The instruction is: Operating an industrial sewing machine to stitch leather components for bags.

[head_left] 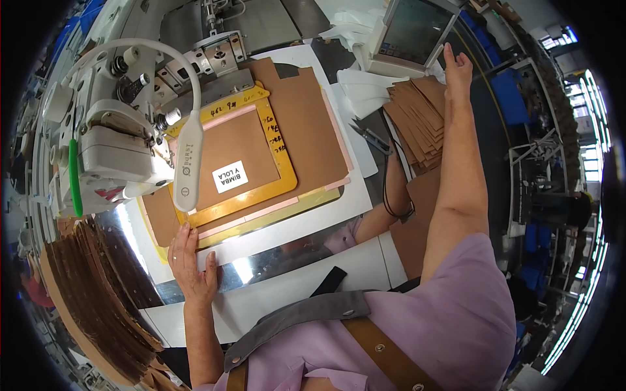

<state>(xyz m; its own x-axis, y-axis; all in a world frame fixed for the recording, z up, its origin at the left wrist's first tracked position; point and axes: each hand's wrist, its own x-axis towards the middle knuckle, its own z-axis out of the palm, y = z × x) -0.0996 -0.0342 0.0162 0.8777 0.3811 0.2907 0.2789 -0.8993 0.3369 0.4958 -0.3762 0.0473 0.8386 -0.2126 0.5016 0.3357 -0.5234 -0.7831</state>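
Head view: a yellow frame (284, 159) lies on a brown panel (313, 130) left of the picture's centre, its longer sides slanting up toward the right. The left hand (190, 270) is the nearer, its straightened, empty fingers resting at the frame's lower-left corner, so the frame stretches up and right from the fingertips. The right hand (459, 73) is well apart, at upper right, raised beside the edge of a screen (417, 29); its fingers are unclenched with nothing visible in them, though whether one touches the screen is hard to say. A sewing-machine head (116, 146) and white lamp (189, 159), at left, partly hide the frame's left side.
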